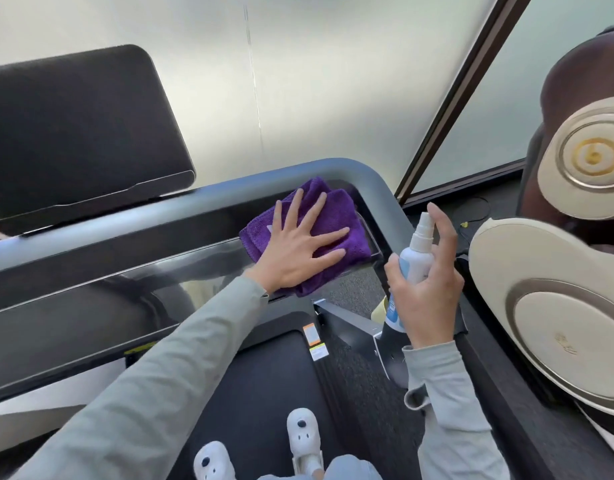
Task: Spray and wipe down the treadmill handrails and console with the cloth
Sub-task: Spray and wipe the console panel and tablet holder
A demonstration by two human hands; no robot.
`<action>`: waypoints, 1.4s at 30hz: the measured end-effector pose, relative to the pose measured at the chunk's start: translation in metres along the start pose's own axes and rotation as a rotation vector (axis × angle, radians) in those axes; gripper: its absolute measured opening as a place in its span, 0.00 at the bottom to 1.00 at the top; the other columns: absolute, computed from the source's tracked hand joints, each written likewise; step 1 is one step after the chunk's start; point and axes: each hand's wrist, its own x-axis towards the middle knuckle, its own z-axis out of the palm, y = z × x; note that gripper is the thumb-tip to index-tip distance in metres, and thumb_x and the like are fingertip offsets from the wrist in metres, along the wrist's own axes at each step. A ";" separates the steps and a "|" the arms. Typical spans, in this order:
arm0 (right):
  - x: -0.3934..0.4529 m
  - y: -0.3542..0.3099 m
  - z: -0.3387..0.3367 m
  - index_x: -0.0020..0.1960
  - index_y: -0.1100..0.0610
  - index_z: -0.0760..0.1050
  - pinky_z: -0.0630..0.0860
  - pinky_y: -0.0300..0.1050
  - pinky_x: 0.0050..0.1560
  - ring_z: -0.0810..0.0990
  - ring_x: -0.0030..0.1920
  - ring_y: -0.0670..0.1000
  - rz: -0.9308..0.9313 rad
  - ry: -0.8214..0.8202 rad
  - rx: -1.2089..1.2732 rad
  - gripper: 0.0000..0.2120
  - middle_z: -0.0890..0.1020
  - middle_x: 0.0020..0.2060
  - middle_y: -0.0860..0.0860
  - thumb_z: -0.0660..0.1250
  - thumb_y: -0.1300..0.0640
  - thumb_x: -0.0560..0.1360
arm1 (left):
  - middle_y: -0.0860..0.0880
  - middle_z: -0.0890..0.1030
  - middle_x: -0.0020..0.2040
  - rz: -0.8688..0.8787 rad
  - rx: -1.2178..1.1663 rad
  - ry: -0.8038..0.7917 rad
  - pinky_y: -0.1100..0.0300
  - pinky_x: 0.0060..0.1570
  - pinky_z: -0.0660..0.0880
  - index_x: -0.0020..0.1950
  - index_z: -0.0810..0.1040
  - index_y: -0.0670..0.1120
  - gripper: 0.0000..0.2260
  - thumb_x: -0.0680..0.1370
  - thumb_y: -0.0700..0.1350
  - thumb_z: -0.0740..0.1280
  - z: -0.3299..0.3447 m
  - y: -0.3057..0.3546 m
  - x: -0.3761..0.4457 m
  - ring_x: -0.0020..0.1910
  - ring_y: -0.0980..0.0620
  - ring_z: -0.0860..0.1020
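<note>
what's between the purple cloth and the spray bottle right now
In the head view, only the glossy dark right end of the treadmill console separates the folded purple microfibre cloth from the white plastic spray bottle.

The console (101, 282) runs across the treadmill in front of the person, from lower left to upper right. The handrail (367, 178) runs along its far edge and bends round at the right end. The screen (80, 133) stands behind the handrail, at the left. The cloth (336, 216) lies on the right end of the console, just inside the handrail bend, with the left hand (298, 251) flat on it. The right hand (426, 282) holds the spray bottle (414, 258) upright, just right of the cloth. The belt (264, 382) lies below, feet on it. A massage chair (575, 237) stands to the right.
</note>
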 end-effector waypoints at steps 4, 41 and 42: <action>0.000 0.006 -0.003 0.72 0.46 0.64 0.70 0.26 0.45 0.75 0.38 0.39 -0.002 0.005 -0.002 0.35 0.82 0.53 0.58 0.70 0.68 0.71 | 0.48 0.39 0.80 -0.367 -0.036 0.088 0.31 0.69 0.33 0.78 0.48 0.63 0.27 0.79 0.67 0.46 0.023 0.044 0.016 0.75 0.36 0.31; 0.002 -0.008 0.013 0.70 0.42 0.62 0.71 0.28 0.47 0.74 0.39 0.47 -0.032 -0.014 0.021 0.36 0.82 0.53 0.60 0.71 0.67 0.71 | 0.56 0.52 0.80 -0.277 0.103 0.187 0.31 0.71 0.41 0.73 0.62 0.68 0.26 0.76 0.70 0.48 0.019 -0.010 -0.039 0.78 0.44 0.38; 0.003 -0.006 0.012 0.70 0.42 0.62 0.71 0.30 0.47 0.74 0.38 0.48 -0.023 -0.003 0.023 0.36 0.82 0.53 0.59 0.71 0.67 0.71 | 0.56 0.51 0.80 -0.288 0.122 0.179 0.30 0.71 0.40 0.73 0.61 0.68 0.26 0.76 0.71 0.46 0.020 -0.008 -0.035 0.78 0.43 0.37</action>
